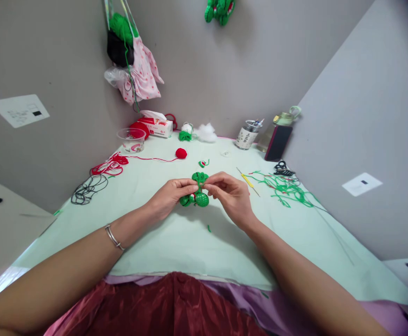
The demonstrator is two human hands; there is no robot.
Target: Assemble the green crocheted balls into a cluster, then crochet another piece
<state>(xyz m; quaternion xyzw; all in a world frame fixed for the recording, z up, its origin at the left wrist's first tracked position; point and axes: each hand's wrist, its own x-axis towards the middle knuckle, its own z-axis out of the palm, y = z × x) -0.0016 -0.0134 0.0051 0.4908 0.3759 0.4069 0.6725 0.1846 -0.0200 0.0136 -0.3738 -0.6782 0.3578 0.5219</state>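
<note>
A green crocheted figure (201,199) with a bit of red and white is held over the middle of the pale green cloth. My left hand (171,196) pinches its left side between thumb and fingers. On the other side, my right hand (230,193) has thumb and forefinger pressed together at the figure's upper right edge; whether a strand or needle is between them is too small to tell. A small green, red and white crocheted piece (203,164) lies just beyond. Nearer my body is a short green yarn scrap (209,228).
Red yarn (110,164) and black cord (89,189) lie left. At right are a yellow-handled hook (248,180), green yarn scraps (288,187), black scissors (283,168) and a phone (278,143). Tissue box (159,127), plastic tub (132,142), red ball (181,153) and pen jar (246,136) stand farther back.
</note>
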